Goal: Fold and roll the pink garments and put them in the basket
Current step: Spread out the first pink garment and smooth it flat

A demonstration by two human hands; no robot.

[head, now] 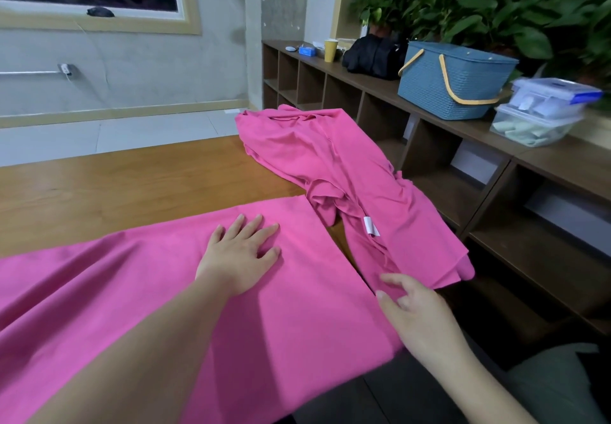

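A pink garment point(185, 294) is spread flat along the near part of the wooden counter point(109, 179), and it is pinned there by the left hand point(239, 253), whose fingers point(264, 230) are laid out straight and released, palm down on the cloth, presumably so that the fabric is kept smooth and from sliding while its right edge is worked. The right hand point(418, 316) is held at that edge, near the counter's corner, with loosely spread fingers; nothing is seen to be grasped by it, though whether the cloth is touched cannot be told. A second pink garment point(350, 175) lies crumpled just beyond, draped partly over the counter's right side, a white label point(371, 226) showing, and is judged to be waiting its turn. The blue basket point(453, 81) with yellow handles is set on the shelf unit point(469, 159) to the right, well apart from both garments, so neither has yet been put in
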